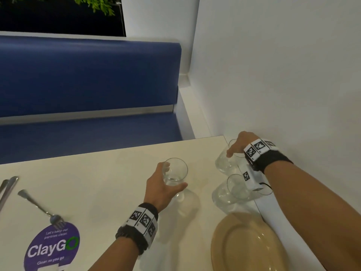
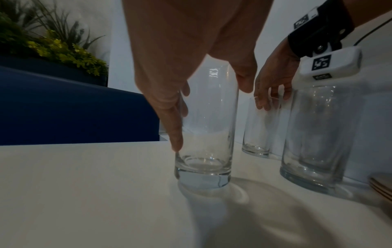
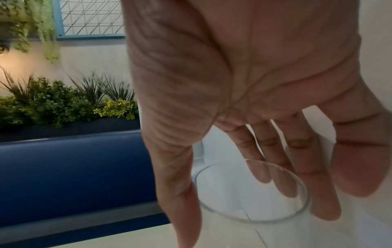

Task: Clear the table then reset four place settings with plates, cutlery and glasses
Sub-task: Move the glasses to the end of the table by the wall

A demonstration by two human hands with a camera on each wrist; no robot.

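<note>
Three clear tumblers stand near the right end of the cream table point(image 1: 97, 182). My left hand point(image 1: 174, 177) point(image 2: 212, 117) wraps one glass point(image 1: 176, 169) point(image 2: 207, 142) from the side, thumb on one wall and fingers on the other; its base sits on the table. My right hand point(image 1: 234, 149) point(image 3: 254, 218) comes down over the far corner glass point(image 1: 222, 163) point(image 3: 244, 209) by the wall, thumb on the near side of the rim, fingers behind it. The third glass point(image 1: 230, 192) point(image 2: 318, 142) stands untouched under my right wrist.
Tan plates point(image 1: 244, 245) lie stacked at the near right by the wall. A fork point(image 1: 39, 208) lies at the left with its tines on a purple sticker point(image 1: 52, 247). More cutlery point(image 1: 7, 186) shows at the left edge. A blue bench point(image 1: 88, 79) runs behind the table.
</note>
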